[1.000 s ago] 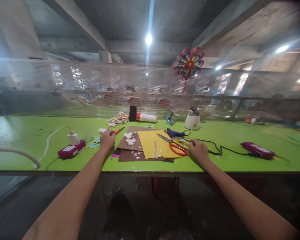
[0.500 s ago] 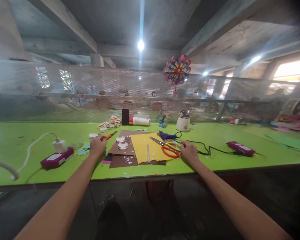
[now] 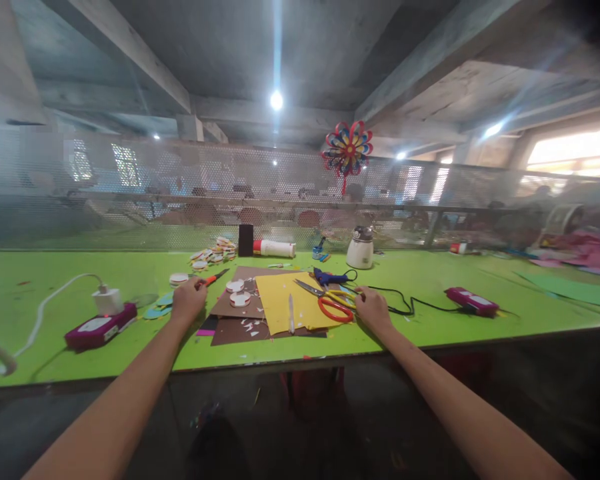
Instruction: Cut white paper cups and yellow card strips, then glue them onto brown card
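My view has swung right and up since the earlier frame, shifting everything on the counter (image 3: 425, 277) left and lower. I judge tools are being set in order; the next move likely calls for a firm hold or clean release. Scissors (image 3: 323, 293), partly on yellow paper (image 3: 275, 303), lie with loops beside the right grip (image 3: 373, 307); an orange cutter (image 3: 214, 278) points away from the left grip (image 3: 189, 298). Whether either has closed, I cannot tell.
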Motion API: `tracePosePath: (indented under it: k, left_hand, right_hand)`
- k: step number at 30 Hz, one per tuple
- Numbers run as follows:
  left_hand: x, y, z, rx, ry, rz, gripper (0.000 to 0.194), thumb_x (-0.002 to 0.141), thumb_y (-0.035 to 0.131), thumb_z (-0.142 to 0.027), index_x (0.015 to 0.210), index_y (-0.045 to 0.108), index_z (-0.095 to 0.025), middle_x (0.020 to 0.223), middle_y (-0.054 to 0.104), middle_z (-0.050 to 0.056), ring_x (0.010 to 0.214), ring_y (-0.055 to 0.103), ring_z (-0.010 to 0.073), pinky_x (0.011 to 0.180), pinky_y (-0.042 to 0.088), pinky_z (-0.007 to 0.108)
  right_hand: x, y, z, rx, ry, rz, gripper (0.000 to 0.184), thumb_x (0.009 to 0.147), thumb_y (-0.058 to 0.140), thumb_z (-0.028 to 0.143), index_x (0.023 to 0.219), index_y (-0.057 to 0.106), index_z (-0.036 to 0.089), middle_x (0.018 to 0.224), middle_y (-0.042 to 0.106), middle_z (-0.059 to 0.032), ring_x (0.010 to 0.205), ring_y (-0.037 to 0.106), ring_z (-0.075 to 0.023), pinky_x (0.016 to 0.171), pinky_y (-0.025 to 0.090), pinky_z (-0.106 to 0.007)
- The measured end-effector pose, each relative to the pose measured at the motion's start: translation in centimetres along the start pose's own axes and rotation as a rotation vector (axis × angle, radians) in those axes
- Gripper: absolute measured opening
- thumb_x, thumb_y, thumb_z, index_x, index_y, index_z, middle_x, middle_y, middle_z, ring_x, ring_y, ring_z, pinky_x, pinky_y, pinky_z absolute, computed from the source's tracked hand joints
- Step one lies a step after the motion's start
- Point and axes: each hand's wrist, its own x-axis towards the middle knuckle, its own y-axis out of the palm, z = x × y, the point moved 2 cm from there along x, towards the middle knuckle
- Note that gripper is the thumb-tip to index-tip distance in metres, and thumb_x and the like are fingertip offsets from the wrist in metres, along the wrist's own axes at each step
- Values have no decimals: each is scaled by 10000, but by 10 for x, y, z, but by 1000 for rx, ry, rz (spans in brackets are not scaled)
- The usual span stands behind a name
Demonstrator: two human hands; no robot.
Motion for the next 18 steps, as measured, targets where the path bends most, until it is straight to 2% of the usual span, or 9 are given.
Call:
tracePosePath:
  k: [3,7,18]
  left_hand:
    - [-1,1,-1,20,-8,41,173,878,548,-233,983,661,-154,906,687,72,869,640,206,798,503,372]
    - [-1,2,-1,38,-17,90,267,903,561,-343,1078,611,-147,1065,640,72,931,625,189,821,524,403]
    - [-2,6,-1,13,-26,116,339,902,563,-336,1196,561,-166,1201,586,98,1014,603,219,846,523,429]
  right_hand:
    - [0,-1,0,-4,-5,-11,277,930,573,311,1167,592,168,1165,623,-78,960,635,-203,815,541,-409]
    - [-2,-3,2,-11,-24,-43,274,931,572,309,1165,593,169,1167,623,-78,966,634,-204,820,539,-412]
    - [-4,2,-1,-11,-128,-87,261,929,576,308,1143,601,160,1131,635,-72,937,641,-196,803,544,-402]
